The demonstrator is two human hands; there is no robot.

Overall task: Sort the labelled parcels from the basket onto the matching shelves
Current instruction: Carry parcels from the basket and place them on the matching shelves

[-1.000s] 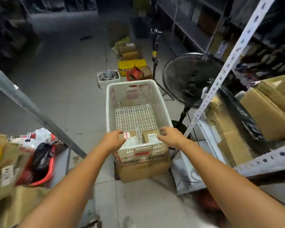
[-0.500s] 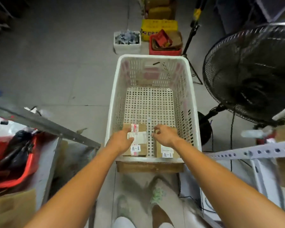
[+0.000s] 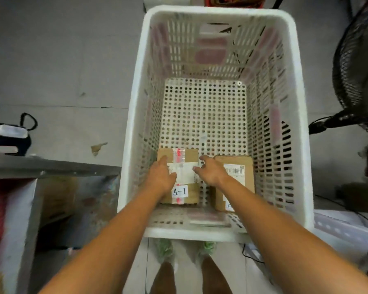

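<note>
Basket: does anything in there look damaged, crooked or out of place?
Nothing stands out. Two parcels lie flat, side by side but apart, at the near end of the basket. The left parcel reads A-1, and the right parcel has its label partly hidden. Both look intact.

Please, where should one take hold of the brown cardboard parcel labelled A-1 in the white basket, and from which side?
Take the flat brown cardboard parcel labelled A-1 by its left and right edges, from above. It lies flat on the floor of the white perforated plastic basket, high walls around, with a gap beside the other cardboard parcel.
</note>
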